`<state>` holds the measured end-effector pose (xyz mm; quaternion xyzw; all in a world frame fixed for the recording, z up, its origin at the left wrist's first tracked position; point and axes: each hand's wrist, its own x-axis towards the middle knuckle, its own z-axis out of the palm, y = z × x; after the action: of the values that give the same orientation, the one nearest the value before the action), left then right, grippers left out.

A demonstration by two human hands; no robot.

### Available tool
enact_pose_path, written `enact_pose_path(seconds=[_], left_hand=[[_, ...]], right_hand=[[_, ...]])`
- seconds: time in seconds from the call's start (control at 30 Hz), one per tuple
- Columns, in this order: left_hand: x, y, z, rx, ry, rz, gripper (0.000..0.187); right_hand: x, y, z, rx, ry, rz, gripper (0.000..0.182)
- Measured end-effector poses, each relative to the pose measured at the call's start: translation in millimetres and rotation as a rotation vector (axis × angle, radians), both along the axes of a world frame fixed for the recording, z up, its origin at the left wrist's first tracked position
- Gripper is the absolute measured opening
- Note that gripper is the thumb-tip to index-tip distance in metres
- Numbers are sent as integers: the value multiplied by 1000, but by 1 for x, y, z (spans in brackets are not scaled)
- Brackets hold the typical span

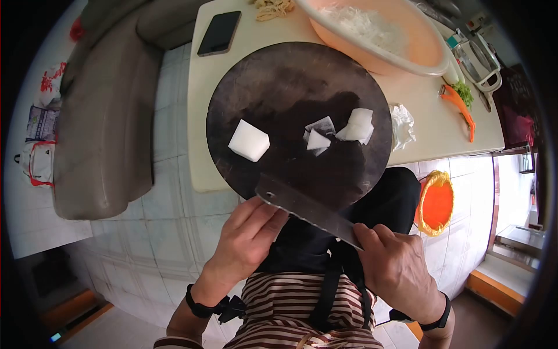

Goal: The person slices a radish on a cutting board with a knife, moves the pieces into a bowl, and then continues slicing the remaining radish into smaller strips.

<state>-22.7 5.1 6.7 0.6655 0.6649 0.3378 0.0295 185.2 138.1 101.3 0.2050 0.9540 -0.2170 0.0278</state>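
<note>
A wide knife (pixel 308 210) lies across the front edge of a round dark cutting board (pixel 285 75). My right hand (pixel 392 264) is closed round the handle end at the right. Near the blade's left end, my left hand (pixel 247 235) has its fingers bent together against the lower edge; what they hold, if anything, is hidden. On the board a white block (pixel 249 141) sits at the left. Thin white pieces (pixel 318 139) lie right of the middle, and a small stack of white slices (pixel 357 126) is near the right edge.
The pale table (pixel 200 116) also holds a phone (pixel 219 33), a large basin (pixel 325 32) of white shreds, an orange peeler (pixel 459 107), crumpled clear plastic (pixel 402 125) and beige strips (pixel 273 9). A lined orange bin (pixel 436 203) stands on the floor at right.
</note>
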Motion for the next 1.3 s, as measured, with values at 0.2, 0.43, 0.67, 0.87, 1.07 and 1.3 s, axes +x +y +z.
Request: enact_pose_path(seconds=[0.2, 0.43, 0.67, 0.87, 1.07, 1.3], left_hand=[[-4, -11, -9, -98, 44, -73, 18], [-3, -13, -12, -121, 18, -60, 15], [-3, -17, -10, -154, -24, -48, 19], [-2, -19, -10, -147, -93, -53, 20], [-3, -18, -7, -150, -81, -47, 24], [-1, -19, -11, -173, -162, -30, 21]], right_hand=[[-12, -2, 4, 30, -56, 92, 41], [-23, 7, 2, 57, -121, 150, 41], [-25, 9, 0, 0, -116, 136, 44], [-34, 5, -7, 99, -94, 183, 42], [-41, 5, -13, 103, -48, 216, 37], [-41, 3, -12, 41, -76, 178, 44]])
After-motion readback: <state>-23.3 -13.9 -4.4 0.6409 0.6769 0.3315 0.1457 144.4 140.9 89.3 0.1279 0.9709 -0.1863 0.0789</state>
